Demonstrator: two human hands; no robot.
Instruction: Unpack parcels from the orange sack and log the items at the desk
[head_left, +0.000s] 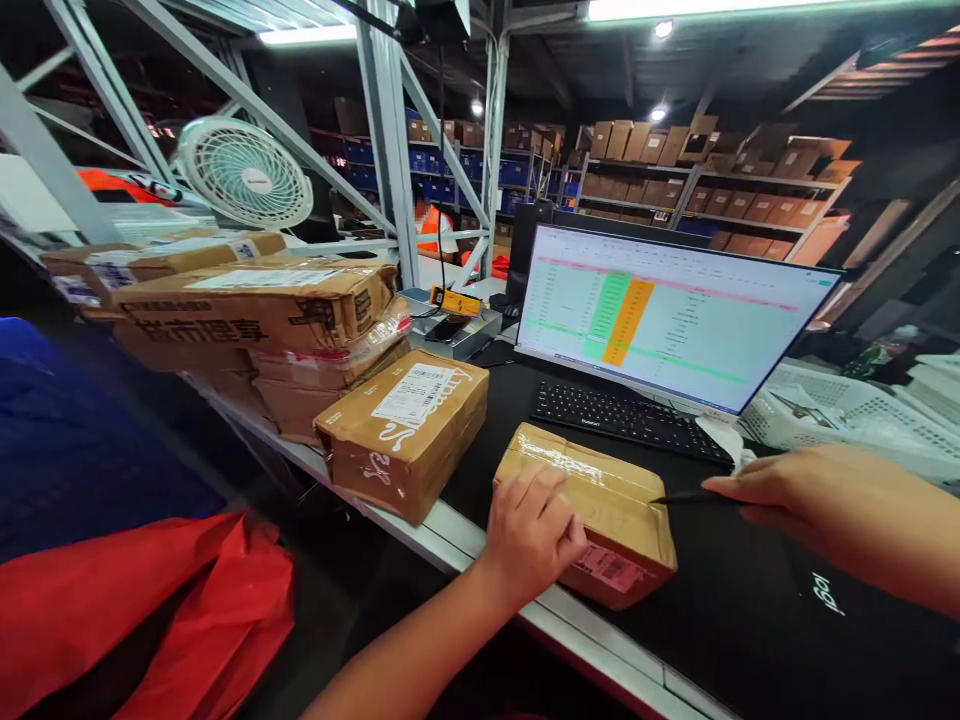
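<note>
On the black desk mat lies a small taped cardboard box [626, 490] with a pinkish label on its near side. My left hand [534, 525] rests on its left end, fingers curled over the top and pressing on it. From the right, my right hand [787, 490] grips a slim black pointed tool [694, 498]; its tip meets the right end of the box's top. Whether that tool is a knife or a pen I cannot tell. A larger cardboard box [409, 425] with a white shipping label stands to the left of the small one.
More cardboard boxes [259, 310] are stacked at the left, with a fan [244, 175] behind them. Past the small box are a keyboard [622, 410] and a lit monitor [667, 310]. A white basket [862, 410] stands at right. Red sheeting [187, 610] lies lower left.
</note>
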